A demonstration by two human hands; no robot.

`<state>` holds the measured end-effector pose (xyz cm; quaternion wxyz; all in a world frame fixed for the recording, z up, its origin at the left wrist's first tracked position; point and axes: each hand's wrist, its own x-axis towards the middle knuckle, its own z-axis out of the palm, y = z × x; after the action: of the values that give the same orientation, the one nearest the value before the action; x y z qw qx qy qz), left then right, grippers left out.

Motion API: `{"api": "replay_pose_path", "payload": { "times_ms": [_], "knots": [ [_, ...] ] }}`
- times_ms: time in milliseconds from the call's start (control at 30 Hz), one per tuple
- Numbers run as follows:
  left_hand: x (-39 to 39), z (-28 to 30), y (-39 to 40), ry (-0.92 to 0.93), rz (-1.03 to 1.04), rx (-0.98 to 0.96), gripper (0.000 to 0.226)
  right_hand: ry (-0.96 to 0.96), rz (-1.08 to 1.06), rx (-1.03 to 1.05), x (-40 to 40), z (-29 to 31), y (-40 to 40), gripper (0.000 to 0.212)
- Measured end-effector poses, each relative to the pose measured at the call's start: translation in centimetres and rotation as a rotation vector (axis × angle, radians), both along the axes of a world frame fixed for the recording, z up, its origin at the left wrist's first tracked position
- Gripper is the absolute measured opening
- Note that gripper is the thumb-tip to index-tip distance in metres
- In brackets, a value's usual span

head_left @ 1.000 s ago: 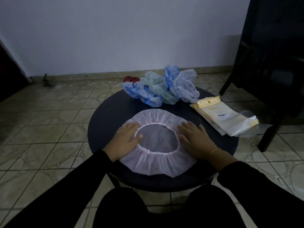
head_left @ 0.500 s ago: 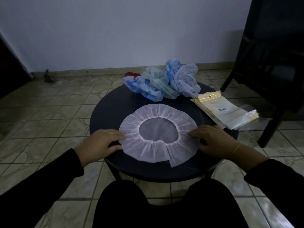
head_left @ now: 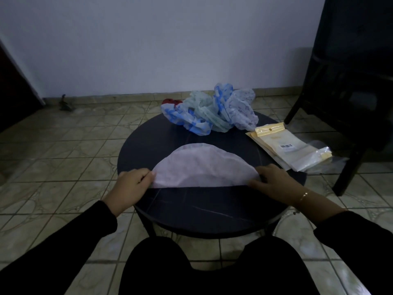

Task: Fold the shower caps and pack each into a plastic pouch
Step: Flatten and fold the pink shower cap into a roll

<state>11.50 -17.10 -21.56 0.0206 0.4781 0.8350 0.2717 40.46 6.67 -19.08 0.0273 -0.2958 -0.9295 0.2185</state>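
We record a pale pink shower cap (head_left: 205, 166) folded into a half-circle on the round dark worktop (head_left: 212, 201); its straight fold edge faces the person, its curved edge points away. The left hand (head_left: 133, 186) takes the cap's left corner, fingers curled in a pinching grip on that corner; the right hand (head_left: 271, 180) lies at the cap's right corner with fingers bent over its edge, though we cannot tell whether this grip pinches the material or merely presses it down. Between the two grips the cap lies flat on the worktop.

Beyond the grips, at the far edge of the worktop, we note a heap of crumpled shower caps (head_left: 210, 112) in blue, green and white prints; a small red item (head_left: 169, 101) shows just behind the heap, unidentifiable. Beyond and to the right of the right grip lies a stack of plastic pouches (head_left: 287, 146) with yellow header strips, overhanging the worktop's rim; a dark chair (head_left: 350, 81) stands further right on the tiled floor (head_left: 63, 150).
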Motion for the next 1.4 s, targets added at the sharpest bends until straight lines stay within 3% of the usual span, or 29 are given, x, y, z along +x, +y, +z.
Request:
{"api": "replay_pose_path", "payload": {
  "times_ms": [67, 167, 333, 467, 567, 633, 733, 800, 867, 900, 1033, 1200, 1400],
  "knots": [
    [0.3, -0.2, 0.1, -0.051, 0.06, 0.014, 0.045, 0.101, -0.102, -0.089, -0.5, 0.1, -0.1, 0.032],
    [0.7, -0.5, 0.3, -0.061, 0.133, 0.011, 0.046, 0.085, -0.222, -0.134, -1.2, -0.2, -0.2, 0.037],
    [1.0, -0.6, 0.8, 0.096, 0.207, -0.126, 0.044, -0.012, -0.373, -0.122, -2.7, -1.3, 0.0, 0.035],
    [1.7, -0.2, 1.4, 0.246, 0.273, -0.23, 0.036, -0.072, -0.452, -0.018, -3.2, -1.5, -0.6, 0.036],
    [2.4, 0.6, 2.1, 0.327, 0.32, -0.106, 0.016, 0.002, -0.475, 0.285, -3.3, -1.5, -1.6, 0.034],
    [3.1, 1.1, 2.7, 0.4, 0.207, 0.075, 0.019, 0.105, -0.4, 0.466, -3.5, -1.4, -2.2, 0.036],
    [5.1, 1.8, 4.0, 0.488, -0.211, 0.174, 0.024, 0.27, -0.062, 0.524, -4.5, -0.9, -3.3, 0.032],
    [6.3, 1.5, 5.3, 0.463, -0.402, 0.099, 0.029, 0.241, 0.131, 0.51, -5.5, -0.7, -3.9, 0.039],
    [6.4, 0.6, 6.8, 0.392, -0.454, -0.027, 0.044, 0.142, 0.211, 0.472, -6.8, -1.0, -3.9, 0.057],
    [6.3, 0.2, 7.4, 0.361, -0.441, -0.109, 0.053, 0.081, 0.206, 0.416, -7.2, -1.3, -3.7, 0.064],
    [5.0, -1.1, 8.7, 0.301, -0.371, -0.337, 0.079, -0.166, 0.117, 0.206, -8.3, -2.5, -2.3, 0.06],
    [4.2, -0.9, 9.8, 0.19, -0.288, -0.501, 0.065, -0.182, 0.061, 0.152, -9.0, -2.6, -1.8, 0.061],
    [2.4, 0.2, 10.0, 0.133, -0.24, -0.642, 0.107, -0.213, 0.042, 0.152, -9.1, -2.5, -1.6, 0.064]
  ]
}}
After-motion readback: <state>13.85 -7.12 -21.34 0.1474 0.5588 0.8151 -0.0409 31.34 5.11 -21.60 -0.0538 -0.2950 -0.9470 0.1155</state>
